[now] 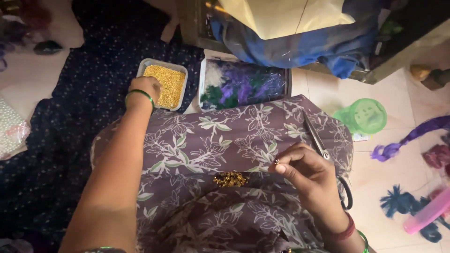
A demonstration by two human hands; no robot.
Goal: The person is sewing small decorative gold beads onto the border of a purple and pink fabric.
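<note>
My left hand reaches into a small grey tray filled with tiny gold beads; its fingertips are in the beads at the tray's left side. My right hand rests on the purple floral cloth over my lap, thumb and forefinger pinched on a small dark thing that may be a needle with a bead. A cluster of gold beads is stitched on the cloth just left of that hand.
Scissors lie on the cloth by my right hand. A clear box of purple and green fibres sits beyond. A green lidded tub, purple yarn, blue tassels and a pink comb lie on the floor at right.
</note>
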